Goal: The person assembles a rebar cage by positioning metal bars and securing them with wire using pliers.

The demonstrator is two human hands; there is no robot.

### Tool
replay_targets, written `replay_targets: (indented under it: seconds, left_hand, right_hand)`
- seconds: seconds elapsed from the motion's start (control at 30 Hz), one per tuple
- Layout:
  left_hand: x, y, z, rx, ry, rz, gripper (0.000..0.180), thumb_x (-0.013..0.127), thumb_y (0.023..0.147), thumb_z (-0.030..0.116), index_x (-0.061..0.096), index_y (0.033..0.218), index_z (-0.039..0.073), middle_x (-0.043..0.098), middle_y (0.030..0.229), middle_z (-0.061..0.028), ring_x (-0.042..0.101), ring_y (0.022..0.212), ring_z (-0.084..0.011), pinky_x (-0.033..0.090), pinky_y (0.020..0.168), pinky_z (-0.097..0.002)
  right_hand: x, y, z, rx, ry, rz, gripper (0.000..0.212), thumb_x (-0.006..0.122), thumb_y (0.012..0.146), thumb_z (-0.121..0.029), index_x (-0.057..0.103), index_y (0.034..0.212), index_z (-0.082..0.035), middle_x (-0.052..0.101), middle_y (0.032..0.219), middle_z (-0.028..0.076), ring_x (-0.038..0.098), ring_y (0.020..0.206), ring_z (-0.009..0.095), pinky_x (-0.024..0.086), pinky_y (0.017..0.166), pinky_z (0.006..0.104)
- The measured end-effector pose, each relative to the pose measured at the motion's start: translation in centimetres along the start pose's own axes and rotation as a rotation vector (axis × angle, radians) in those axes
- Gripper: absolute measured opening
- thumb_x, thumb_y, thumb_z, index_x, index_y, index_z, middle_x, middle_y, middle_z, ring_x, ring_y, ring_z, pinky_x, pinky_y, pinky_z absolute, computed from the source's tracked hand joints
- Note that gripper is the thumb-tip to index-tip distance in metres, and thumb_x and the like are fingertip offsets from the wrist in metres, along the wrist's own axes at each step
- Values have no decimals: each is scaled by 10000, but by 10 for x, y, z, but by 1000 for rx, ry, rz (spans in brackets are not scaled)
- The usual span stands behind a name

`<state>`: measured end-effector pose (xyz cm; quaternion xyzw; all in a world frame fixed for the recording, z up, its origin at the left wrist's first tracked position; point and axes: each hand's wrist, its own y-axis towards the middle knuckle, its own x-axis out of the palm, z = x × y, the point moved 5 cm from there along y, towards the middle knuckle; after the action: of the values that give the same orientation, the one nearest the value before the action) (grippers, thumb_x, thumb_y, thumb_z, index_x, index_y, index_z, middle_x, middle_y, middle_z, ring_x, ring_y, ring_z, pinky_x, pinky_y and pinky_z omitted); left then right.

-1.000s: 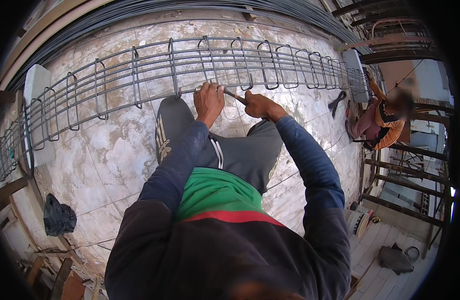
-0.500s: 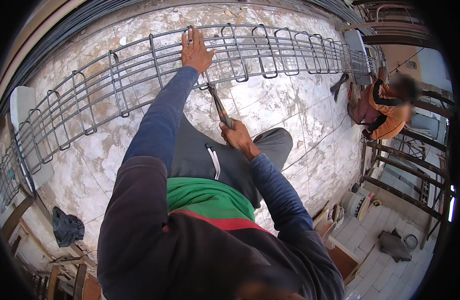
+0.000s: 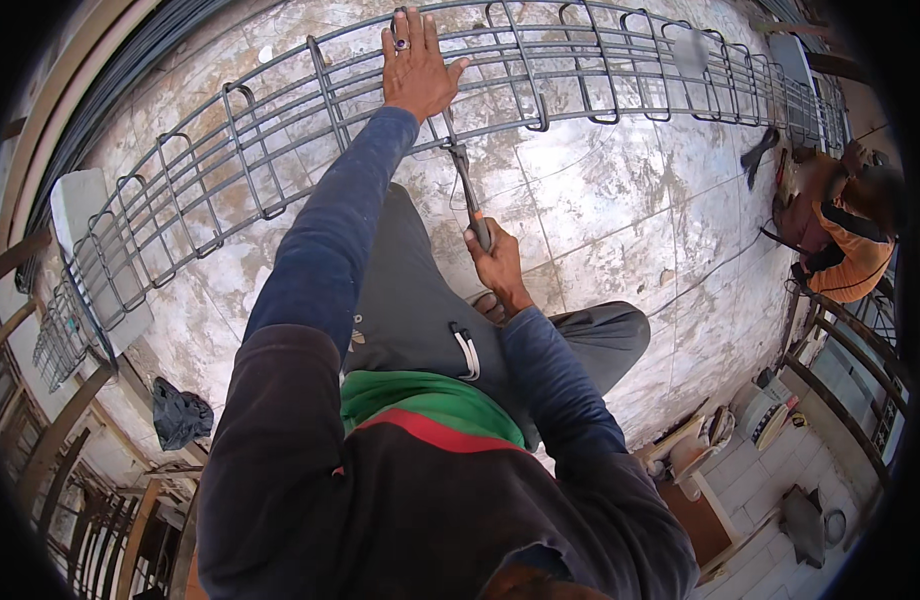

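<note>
Leaning over a pale, stained tile floor (image 3: 620,250). Across it from left to right, see a long steel-bar cage (image 3: 328,95), built of lengthwise bars crossed by squared hoops. Past its left half, at upper left, note a bundle of dark rods (image 3: 165,65). At far right, near that end of the cage, find a crouched co-worker (image 3: 850,245) in orange and black. Off to the left, on the near side, notice a crumpled black bag (image 3: 180,415). Presses the left grip (image 3: 417,80) palm down on the cage, fingers spread, pinching nothing. Holds the right grip (image 3: 501,264) closed round the handle of a dark, orange-banded pincer-like tool (image 3: 466,186). Aims its nose at the cage's near bar; cannot tell whether biting on anything. Judging by this, probably at the step of working a bar crossing while bracing the cage. Next, likely calls for firm left-hand pressure and a squarely seated nose before any squeeze or twist. Smallest, spot a ring (image 3: 402,44) on a left finger.
</note>
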<state>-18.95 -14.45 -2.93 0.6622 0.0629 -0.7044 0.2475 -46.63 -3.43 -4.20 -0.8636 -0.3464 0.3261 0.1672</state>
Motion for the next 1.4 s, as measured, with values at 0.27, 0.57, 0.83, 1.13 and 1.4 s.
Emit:
replay_targets:
  seconds: [0.27,0.57,0.83,1.13,1.4]
  left_hand:
    - [-35,-6,14,16,-90,166,601,594,894,306,451,1330,-82,409,1397,-314,376,1346,-405,333,1090,-516]
    - [5,-3,-6,-36,-23,48,773,368,977,533,262,1475,-50,177,1556,-260,146,1454,-396,99,1170,-524]
    - [-8,3,14,8,-31,-92,692,385,987,503,233,1521,89,141,1571,-243,107,1463,-401,82,1142,-607]
    - [-121,-120,89,1012,-330,-592,869,667,665,15,342,1462,141,384,1440,-135,303,1403,-307,183,1183,-482]
    - [-56,-141,108,1250,-381,-397,170,648,745,170,624,904,114,608,818,-53,649,786,-258,485,830,-396]
  right_hand:
    - [-13,1,0,82,-138,33,305,556,937,-376,582,1026,-85,653,788,229,626,786,448,469,662,494]
    - [6,-34,-46,459,878,-626,247,684,893,-286,568,889,-68,519,666,-26,540,587,86,473,514,257]
    - [5,-41,-40,532,1053,-610,141,708,811,-85,580,860,-50,563,673,30,569,554,143,521,515,312]
    - [-15,-37,-34,479,950,-677,158,727,785,-96,600,827,-13,582,678,66,587,546,152,511,473,301]
    - [-22,-38,-33,448,821,-561,202,740,746,-154,631,797,8,599,647,62,584,506,152,501,454,287]
